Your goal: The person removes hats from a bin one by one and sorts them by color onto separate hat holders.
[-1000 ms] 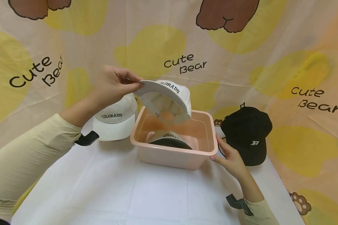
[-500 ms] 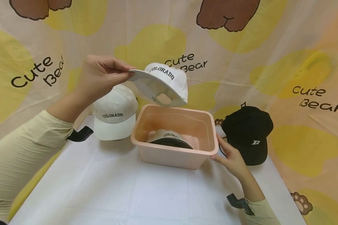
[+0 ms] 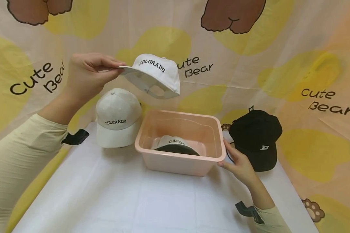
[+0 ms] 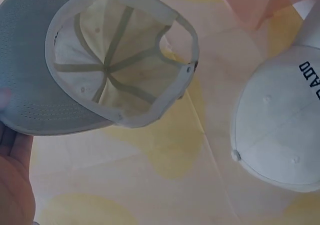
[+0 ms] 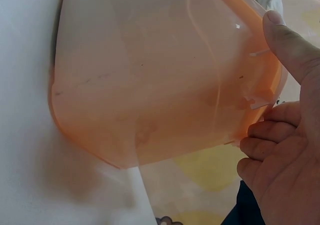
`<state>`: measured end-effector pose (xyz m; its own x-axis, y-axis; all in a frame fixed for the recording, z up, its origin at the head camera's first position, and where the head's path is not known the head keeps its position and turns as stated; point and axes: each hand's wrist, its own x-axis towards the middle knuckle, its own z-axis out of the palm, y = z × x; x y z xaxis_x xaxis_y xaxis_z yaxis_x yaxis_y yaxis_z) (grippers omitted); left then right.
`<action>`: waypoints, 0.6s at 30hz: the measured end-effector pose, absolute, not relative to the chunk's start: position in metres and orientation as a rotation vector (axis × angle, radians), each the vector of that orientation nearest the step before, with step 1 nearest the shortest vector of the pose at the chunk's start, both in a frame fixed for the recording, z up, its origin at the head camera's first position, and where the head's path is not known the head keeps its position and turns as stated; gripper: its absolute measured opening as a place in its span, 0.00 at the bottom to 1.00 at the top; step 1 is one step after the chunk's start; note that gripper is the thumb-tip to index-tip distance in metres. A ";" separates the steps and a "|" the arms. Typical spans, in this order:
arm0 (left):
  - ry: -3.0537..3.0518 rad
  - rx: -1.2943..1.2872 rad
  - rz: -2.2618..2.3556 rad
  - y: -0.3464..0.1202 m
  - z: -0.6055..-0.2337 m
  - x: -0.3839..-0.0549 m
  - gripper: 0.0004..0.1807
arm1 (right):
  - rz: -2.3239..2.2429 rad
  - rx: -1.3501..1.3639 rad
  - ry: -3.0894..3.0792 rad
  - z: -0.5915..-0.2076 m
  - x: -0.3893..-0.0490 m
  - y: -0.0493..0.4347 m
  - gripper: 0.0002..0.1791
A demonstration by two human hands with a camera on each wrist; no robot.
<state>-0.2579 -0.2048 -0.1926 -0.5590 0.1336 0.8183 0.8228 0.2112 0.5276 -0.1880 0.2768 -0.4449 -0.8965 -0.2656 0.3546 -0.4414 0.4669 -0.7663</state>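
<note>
My left hand (image 3: 88, 72) pinches the brim of a white baseball cap (image 3: 157, 72) lettered COLORADO, held in the air above and left of the pink plastic bin (image 3: 175, 163). The cap's hollow underside and back strap opening show in the left wrist view. At the bin's right front corner, my right hand (image 3: 239, 165) grips the rim, thumb (image 5: 285, 45) on one side and fingers curled at the other. Inside the bin lies another light COLORADO cap (image 3: 172, 141) with a dark under-brim, partly hidden by the front wall.
A second white COLORADO cap (image 3: 118, 111) stands left of the bin, below the lifted one. To the right, behind my right hand, is a black cap (image 3: 255, 136) with a white letter. A patterned cloth (image 3: 236, 71) hangs behind the white table (image 3: 163, 204).
My left hand has raised the white cap up and to the left, away from over the bin. My right hand and the bin have stayed in place.
</note>
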 end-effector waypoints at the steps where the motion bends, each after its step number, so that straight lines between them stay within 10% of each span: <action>1: -1.861 -0.874 -1.351 -0.207 -0.193 -0.259 0.04 | 1.395 0.615 -2.531 -0.445 -0.188 0.277 0.53; 18: -1.860 -0.800 -1.087 -0.241 -0.209 -0.275 0.03 | 1.386 0.602 -2.543 -0.446 -0.188 0.279 0.53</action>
